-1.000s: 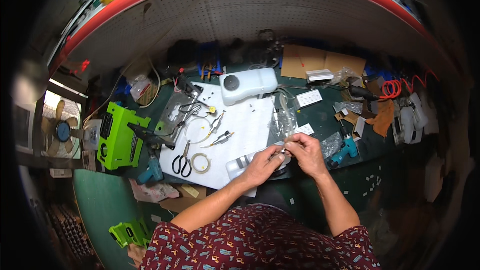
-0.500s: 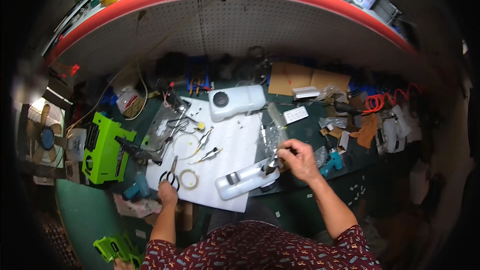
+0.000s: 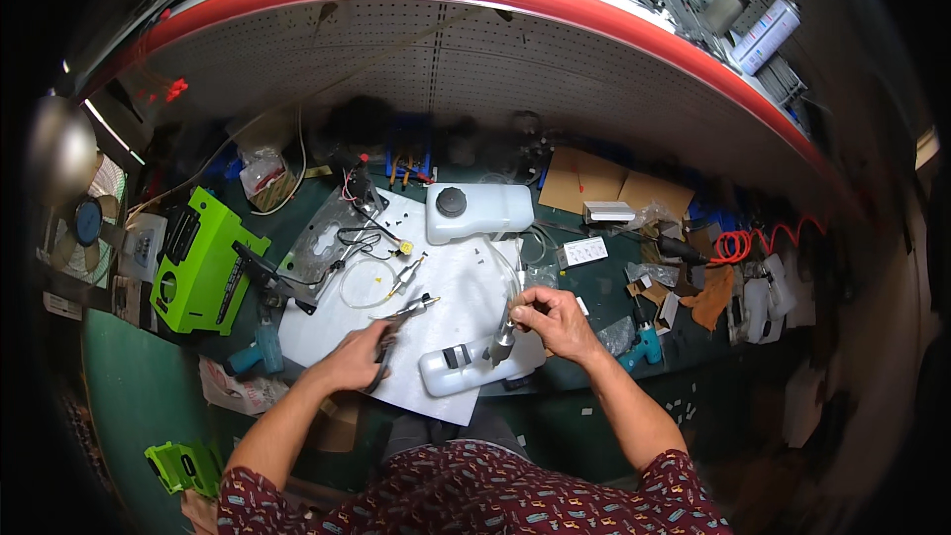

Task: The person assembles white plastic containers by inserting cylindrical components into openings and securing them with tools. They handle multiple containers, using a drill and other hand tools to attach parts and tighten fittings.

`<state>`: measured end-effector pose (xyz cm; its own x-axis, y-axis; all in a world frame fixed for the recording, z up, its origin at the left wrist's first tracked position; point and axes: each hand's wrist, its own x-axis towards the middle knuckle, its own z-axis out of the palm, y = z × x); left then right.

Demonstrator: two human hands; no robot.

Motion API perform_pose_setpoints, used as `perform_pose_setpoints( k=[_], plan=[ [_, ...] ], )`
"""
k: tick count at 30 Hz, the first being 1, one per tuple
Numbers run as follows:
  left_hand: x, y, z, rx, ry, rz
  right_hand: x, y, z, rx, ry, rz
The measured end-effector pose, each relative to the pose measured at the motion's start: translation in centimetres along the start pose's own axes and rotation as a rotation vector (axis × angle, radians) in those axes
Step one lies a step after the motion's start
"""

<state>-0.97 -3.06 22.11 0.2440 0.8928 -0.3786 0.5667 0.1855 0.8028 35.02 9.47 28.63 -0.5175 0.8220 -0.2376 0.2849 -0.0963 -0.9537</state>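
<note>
Left hand closed around dark-handled metal pliers on the white paper sheet. Right hand fingers pinching a clear thin tube over the small white plastic tank at the bench front edge. Tube fitting apparently unfinished; pliers not yet applied.

Tank on sheet, pliers left, second tank behind

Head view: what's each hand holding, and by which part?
Left hand grips needle-nose pliers by the handles, tips pointing up-right. Right hand pinches the upper end of a small grey tube-like part standing on the white plastic tank.
</note>
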Motion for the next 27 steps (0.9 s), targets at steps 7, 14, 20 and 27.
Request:
perform_pose_setpoints(
  k=[7, 14, 20, 27],
  plan=[
    [6.4, 8.3, -2.2, 0.145, -0.278, 0.204, 0.9, -0.4, 1.0, 0.039, -0.078, 0.038],
    [7.6, 9.4, -2.6, 0.179, -0.309, 0.204, 1.3, -0.4, 0.9, -0.098, -0.126, 0.046],
    [8.0, 9.2, -2.3, 0.138, -0.334, 0.196, 1.6, -0.1, 0.6, -0.151, -0.159, 0.056],
    [9.2, 8.2, -1.5, 0.176, -0.326, 0.221, 1.6, -0.8, -0.6, -0.208, -0.154, 0.097]
  ],
)
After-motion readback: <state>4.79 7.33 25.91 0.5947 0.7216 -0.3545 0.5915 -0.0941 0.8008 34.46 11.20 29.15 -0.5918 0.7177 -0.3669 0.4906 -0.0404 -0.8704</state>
